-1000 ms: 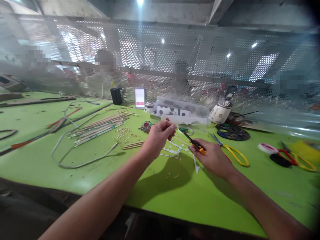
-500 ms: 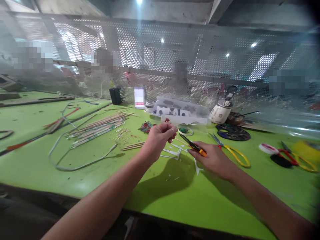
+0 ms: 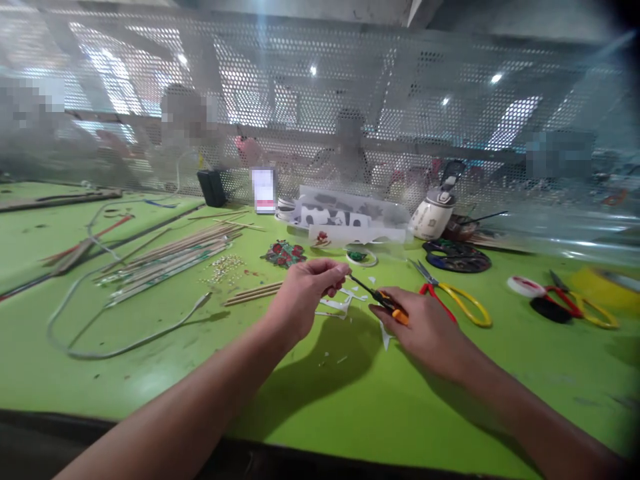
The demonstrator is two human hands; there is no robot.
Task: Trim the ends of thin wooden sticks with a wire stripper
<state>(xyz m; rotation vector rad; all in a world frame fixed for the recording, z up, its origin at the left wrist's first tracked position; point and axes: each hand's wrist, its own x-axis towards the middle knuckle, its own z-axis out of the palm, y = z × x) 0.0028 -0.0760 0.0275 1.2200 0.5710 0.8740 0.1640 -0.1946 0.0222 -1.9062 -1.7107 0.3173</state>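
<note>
Two bare hands are working above the green table (image 3: pixel 360 413) in the head view. The left hand (image 3: pixel 303 297) is pinching thumb against forefinger with no gap showing; whatever it may be holding is too small or too covered to make out. The right hand (image 3: pixel 425 327) is closing around a slim dark tool (image 3: pixel 364 284) with orange on its handle, the fingers hiding most of that handle. The tool is slanting between the hands, its tip pointing at the left fingertips; whether they are touching, I cannot tell. The left hand is covering the near ends of some thin sticks (image 3: pixel 253 294), and both forearms are running out of the frame.

The near table edge is crossing below the forearms, and bare green is lying open between them. White scraps (image 3: pixel 333 305) are crowding the space under the hands, while yellow-and-red scissors (image 3: pixel 465 303) are sitting just beyond the right hand.

Compared with half a second ago, the tool's tip is reaching closer to the left fingertips, and a red figure (image 3: pixel 321 239) on the white sheet (image 3: pixel 365 235) is showing more fully.
</note>
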